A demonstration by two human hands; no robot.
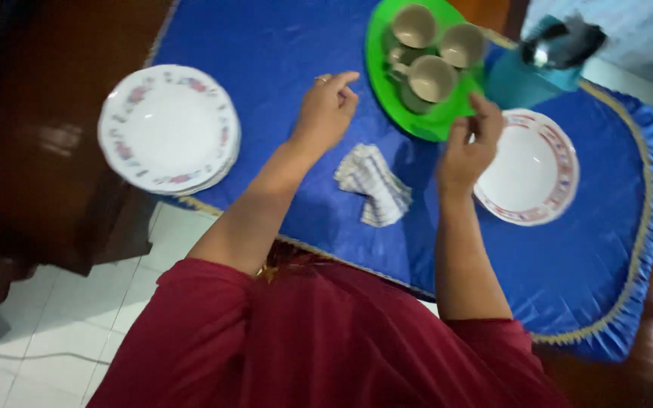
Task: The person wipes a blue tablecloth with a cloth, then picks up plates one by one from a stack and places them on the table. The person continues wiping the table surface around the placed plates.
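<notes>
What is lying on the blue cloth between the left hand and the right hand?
In the head view, a folded checked cloth lies between the left hand and the right hand, on the blue tablecloth.

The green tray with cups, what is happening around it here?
A person in a red top reaches over a blue-covered table. The right hand touches the near edge of the green tray holding three beige cups. The left hand hovers beside it, holding nothing. A folded cloth lies between the arms, with plates at both sides.
</notes>
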